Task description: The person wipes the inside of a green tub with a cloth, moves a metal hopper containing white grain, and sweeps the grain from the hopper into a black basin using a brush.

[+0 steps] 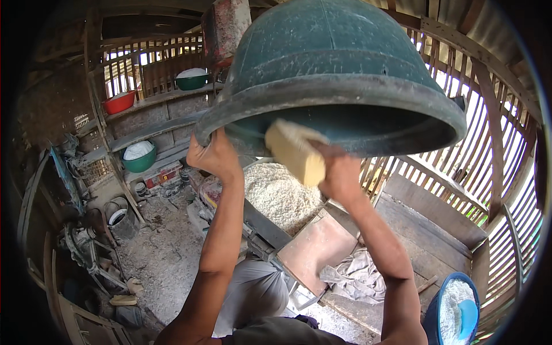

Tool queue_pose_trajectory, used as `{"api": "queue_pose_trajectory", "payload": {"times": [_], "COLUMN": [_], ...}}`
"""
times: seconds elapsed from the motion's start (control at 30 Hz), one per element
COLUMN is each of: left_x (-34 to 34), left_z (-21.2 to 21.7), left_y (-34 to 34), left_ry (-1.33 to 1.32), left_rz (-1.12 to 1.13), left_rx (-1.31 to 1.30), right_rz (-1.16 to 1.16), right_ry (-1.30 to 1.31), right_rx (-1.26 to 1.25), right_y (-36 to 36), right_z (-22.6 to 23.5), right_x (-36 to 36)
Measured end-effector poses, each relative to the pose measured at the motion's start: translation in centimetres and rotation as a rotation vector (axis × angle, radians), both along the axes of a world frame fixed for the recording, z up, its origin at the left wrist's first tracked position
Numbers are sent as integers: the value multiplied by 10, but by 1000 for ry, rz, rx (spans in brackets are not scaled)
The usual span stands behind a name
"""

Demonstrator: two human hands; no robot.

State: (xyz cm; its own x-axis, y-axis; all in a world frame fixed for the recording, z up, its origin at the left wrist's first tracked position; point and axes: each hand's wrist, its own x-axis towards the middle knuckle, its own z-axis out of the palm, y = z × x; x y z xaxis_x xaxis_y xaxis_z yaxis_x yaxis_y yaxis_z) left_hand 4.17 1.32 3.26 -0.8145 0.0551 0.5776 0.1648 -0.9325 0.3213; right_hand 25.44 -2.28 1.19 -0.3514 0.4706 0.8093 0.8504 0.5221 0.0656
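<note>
Big green tub (328, 57) looks stiff, probably hefty; best held by its thick rim (333, 89), where the left hand (215, 158) is curled; right hand (340, 172) grips a blurry yellow block (296, 154).

No text, label, number or sign readable. Red object (164, 176) low by back wall: pale patches, too small and blurred to tell whether lettering.

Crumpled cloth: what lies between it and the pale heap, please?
In the head view, a pinkish panel lies between the cloth and the heap.
</note>
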Motion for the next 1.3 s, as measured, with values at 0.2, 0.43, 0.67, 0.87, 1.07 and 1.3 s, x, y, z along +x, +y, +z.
{"api": "queue_pose_trajectory", "payload": {"times": [0.2, 0.43, 0.67, 0.87, 1.07, 1.3], "left_x": [4, -9, -13, -21, 5, 51], "left_z": [8, 14, 10, 35, 58, 61], "left_y": [-3, -18, -17, -3, -4, -25], "left_ry": [66, 117, 127, 67, -172, -34], "left_rz": [50, 121, 340, 392, 40, -423], "left_rx": [7, 14, 5, 96, 43, 100], "right_rz": [108, -285, -437, 98, -49, -94], "right_ry": [-306, -482, -2, 106, 245, 987], "right_rx": [152, 14, -4, -136, 101, 91], "right_y": [26, 37, 93, 12, 22, -70], "right_z": [-1, -21, 21, -47, -48, -116], "right_x": [-59, -4, -14, -37, -6, 104]}}
